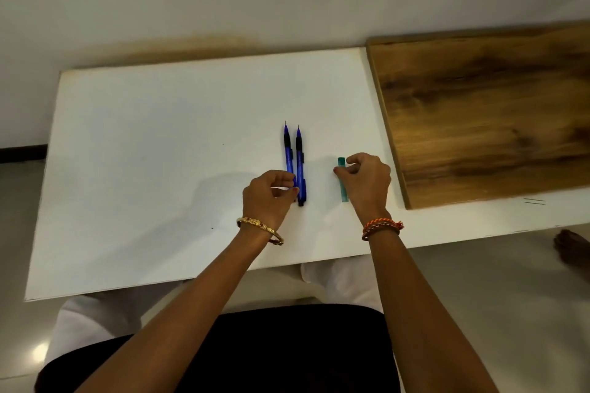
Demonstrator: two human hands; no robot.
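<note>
Head camera, looking down on a white table (159, 153): two blue pencils lie side by side near the middle, touching or nearly so, with their fine tips pointing to 12 o'clock. The left pencil (288, 150) sits a little further up than the right pencil (300, 163). At about 3 o'clock from them, apart from both, a small green case (344, 193) lies along the same line; it looks like a holder for spare leads.

The left hand (266, 198), with a gold bangle (258, 228) on its wrist, has its fingers curled in at the 6 o'clock end of the left pencil. One fingertip touches the barrel, but from here I can't tell whether the pencil is actually gripped. The right hand (367, 182), with an orange thread band (381, 226) on its wrist, is curled over the middle of the green case. The thumb is on the case's 9 o'clock side and the fingers lie across the top, so only the two ends show.

A wooden board (495, 115) lies on the table out at 2 o'clock, clear of the work.

It looks to me like the pick-up step, one hand taking a pencil and the other the case, perhaps for a refill. Next, I'd judge, comes a firm pinch on the left pencil and a straight lift, so its neighbour isn't set rolling. The case then needs lifting level and turning so that its cap end, at 12 o'clock, can be opened.
</note>
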